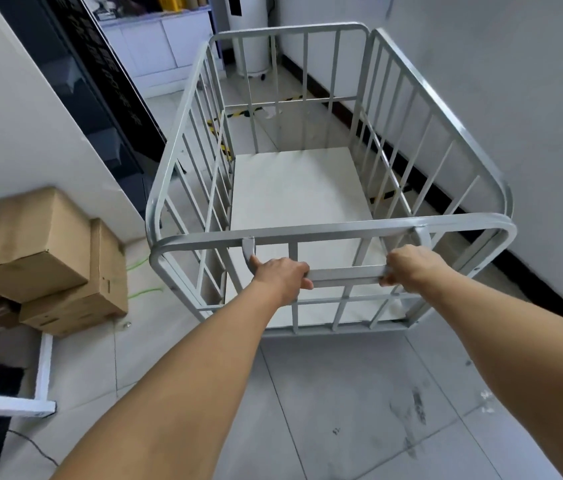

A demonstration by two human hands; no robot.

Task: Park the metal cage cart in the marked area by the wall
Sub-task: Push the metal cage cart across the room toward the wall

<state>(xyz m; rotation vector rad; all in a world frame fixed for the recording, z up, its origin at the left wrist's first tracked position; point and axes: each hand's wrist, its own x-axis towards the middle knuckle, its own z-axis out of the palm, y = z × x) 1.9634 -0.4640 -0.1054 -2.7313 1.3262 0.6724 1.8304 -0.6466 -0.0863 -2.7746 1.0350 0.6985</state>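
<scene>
The grey metal cage cart (pixel 328 228) stands on the tiled floor in front of me, its barred sides open at the top and its pale floor panel bare. My left hand (pixel 282 273) and my right hand (pixel 411 265) both grip the flat handle bar (pixel 346 273) on the cart's near side. Yellow-and-black hazard tape (pixel 219 133) on the floor marks an area beyond and partly under the cart, beside the white wall (pixel 515 98) on the right.
Stacked cardboard boxes (pixel 44 258) sit at the left, close to the cart's near left corner. A dark panel (pixel 93 91) leans along the left. A white cylindrical unit (pixel 249 36) and a cabinet (pixel 159 46) stand at the back.
</scene>
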